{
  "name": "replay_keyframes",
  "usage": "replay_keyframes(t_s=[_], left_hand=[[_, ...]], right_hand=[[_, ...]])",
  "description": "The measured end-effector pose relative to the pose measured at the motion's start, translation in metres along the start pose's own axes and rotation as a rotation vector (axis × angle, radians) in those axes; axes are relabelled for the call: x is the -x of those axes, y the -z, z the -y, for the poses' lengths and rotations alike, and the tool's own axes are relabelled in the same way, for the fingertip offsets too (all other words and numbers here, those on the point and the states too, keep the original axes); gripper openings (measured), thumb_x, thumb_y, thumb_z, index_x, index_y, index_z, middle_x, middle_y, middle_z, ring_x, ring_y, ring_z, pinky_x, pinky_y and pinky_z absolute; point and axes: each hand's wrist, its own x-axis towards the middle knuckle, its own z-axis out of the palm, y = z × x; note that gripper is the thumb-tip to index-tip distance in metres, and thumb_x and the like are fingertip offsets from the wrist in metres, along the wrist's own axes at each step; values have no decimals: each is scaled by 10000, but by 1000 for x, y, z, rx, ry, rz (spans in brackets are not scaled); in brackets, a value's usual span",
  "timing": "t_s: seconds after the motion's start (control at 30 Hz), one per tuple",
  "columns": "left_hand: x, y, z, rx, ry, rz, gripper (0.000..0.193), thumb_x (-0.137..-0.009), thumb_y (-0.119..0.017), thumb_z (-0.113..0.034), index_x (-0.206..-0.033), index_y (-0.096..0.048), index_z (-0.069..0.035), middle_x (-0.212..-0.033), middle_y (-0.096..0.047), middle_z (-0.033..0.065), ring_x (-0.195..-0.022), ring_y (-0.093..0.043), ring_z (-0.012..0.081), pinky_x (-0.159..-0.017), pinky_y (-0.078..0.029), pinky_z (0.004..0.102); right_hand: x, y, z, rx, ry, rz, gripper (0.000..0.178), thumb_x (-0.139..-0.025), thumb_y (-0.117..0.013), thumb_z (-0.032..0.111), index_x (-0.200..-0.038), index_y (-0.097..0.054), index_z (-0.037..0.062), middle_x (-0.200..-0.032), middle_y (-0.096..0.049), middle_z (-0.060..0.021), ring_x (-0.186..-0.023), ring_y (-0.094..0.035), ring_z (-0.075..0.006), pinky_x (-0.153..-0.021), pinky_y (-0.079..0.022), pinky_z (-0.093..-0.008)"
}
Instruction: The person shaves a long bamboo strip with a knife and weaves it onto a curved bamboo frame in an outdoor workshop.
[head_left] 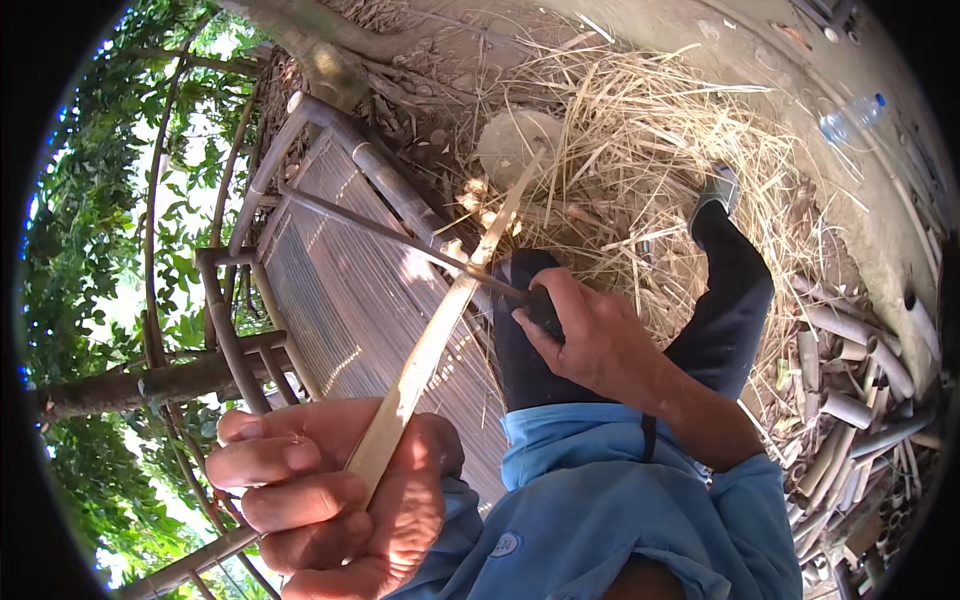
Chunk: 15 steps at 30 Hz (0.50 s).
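My left hand (pixel 330 490), at the lower left, is closed around the near end of a pale split bamboo strip (pixel 425 360). The strip slants up and away, narrowing to a thin far tip. In my right hand (pixel 600 335) is the dark handle of a knife (pixel 385 233), gripped near my knee. Its long, narrow blade points to the left and crosses the strip beyond its middle. Pale curled shavings (pixel 455 250) stand by the strip where the blade meets it.
A slatted bamboo bench (pixel 340 270) lies on the left beside my legs. Straw-like shavings (pixel 640 140) cover the ground ahead, around a flat stone (pixel 515 145). Cut bamboo pieces (pixel 850 400) pile up at the right. A plastic bottle (pixel 852 118) lies at the far right.
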Motion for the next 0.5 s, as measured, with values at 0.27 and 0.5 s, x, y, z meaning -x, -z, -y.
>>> replay_keyframes(t_s=[0.27, 0.5], left_hand=[[0, -4, -5, 64, -78, 49, 492, -964, -540, -280, -534, -316, -200, -507, -291, -18, -701, -436, 192, -812, -366, 414], [13, -28, -4, 2, -275, -143, 237, -854, -609, -170, -652, -493, -127, -592, -399, -23, -703, -512, 210, -827, -352, 412]], right_hand=[[18, 42, 16, -153, 252, -87, 421, -847, -782, 150, -1156, -549, -12, -902, -683, -161, -697, -714, -320, -549, -558, -416], [28, 21, 12, -6, 214, 19, 364, -881, -751, 223, -1100, -542, 22, -792, -650, -143, -638, -685, -339, -544, -569, -434]])
